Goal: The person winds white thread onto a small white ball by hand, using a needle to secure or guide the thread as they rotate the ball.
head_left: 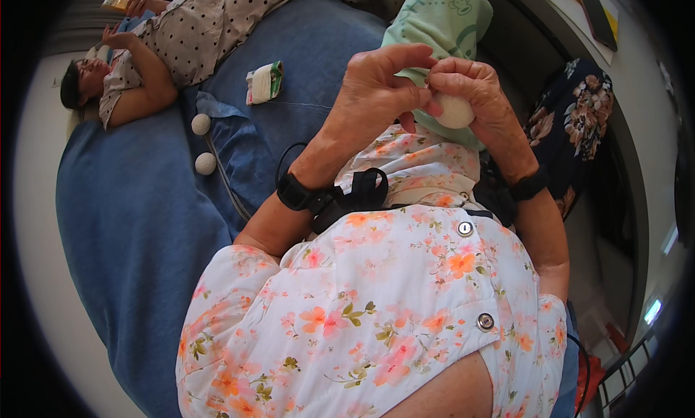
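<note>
My right hand (474, 92) curls around a round white ball (455, 112), which looks wound with thread or felted. Its thumb and forefinger meet just above the ball. Close beside it, my left hand (380, 85) has its fingers bent in toward the ball, thumb and fingertips drawn together. Whatever lies between those fingertips is too small to make out. On the blue cover to the left sits a small pack wound with white thread (264, 83), green and red at its edges. A thin white strand runs from it toward my left wrist.
Two more white balls, an upper one (201, 124) and a lower one (205, 164), lie on the blue bed cover (137, 251) beside a dark cord. Another person (195, 41) in dotted clothes reclines at the far left. Dark floral cloth (572, 121) hangs at the right.
</note>
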The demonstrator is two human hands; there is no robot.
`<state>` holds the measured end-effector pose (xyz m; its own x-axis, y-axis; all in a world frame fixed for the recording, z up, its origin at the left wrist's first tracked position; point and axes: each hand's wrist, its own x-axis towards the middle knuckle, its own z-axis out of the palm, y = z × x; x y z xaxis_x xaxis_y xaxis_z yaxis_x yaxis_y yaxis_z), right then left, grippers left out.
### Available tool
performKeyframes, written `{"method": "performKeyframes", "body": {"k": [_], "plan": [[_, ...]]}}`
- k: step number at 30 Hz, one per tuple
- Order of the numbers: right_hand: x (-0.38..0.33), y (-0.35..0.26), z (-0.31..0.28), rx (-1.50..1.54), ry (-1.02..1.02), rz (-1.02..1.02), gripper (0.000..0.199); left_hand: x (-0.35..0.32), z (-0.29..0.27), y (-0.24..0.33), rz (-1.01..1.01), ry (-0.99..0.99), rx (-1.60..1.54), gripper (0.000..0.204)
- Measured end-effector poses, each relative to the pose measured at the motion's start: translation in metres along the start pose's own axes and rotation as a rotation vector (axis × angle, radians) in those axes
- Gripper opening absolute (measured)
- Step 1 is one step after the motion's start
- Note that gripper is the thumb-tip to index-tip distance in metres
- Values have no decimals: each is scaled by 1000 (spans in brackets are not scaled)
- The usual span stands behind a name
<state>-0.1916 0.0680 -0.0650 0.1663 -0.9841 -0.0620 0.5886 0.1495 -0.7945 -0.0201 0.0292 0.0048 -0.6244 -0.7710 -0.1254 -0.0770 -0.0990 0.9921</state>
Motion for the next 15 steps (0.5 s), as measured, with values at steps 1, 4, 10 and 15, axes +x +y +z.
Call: {"method": "performKeyframes", "body": {"k": [1,4,10,15], "plan": [[0,0,0,16,21,0,15,-1,0,0,4,31,-53,40],[0,0,-1,34,72,-6,14,-3,2,5,-25,77,-65,39],[3,3,-4,33,125,-46,14,-5,-7,3,-71,107,116,24],[4,3,-5,26,147,-62,14,-6,-8,2,27,116,318,11]]}}
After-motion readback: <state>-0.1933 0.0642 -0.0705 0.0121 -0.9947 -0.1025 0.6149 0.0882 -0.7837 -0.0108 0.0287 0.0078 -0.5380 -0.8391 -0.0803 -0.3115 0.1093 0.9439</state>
